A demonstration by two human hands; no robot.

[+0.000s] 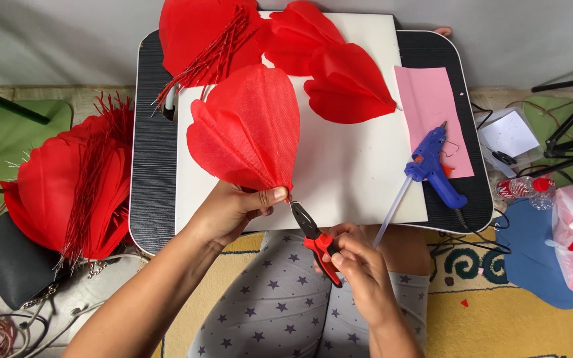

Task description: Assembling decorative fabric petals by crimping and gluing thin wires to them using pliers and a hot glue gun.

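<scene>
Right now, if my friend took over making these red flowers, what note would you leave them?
Left hand: pinches the gathered base of a red fabric petal, fanned out over the white board.
Right hand: grips red-handled pliers, their tip at the petal's pinched base.
Nearby: blue glue gun by the pink sheet; more red petals at the board's far edge; a stack of petals with red wires on the left.
Done: several petals are shaped.
Left, it seems: finish this base and join the petals.
</scene>
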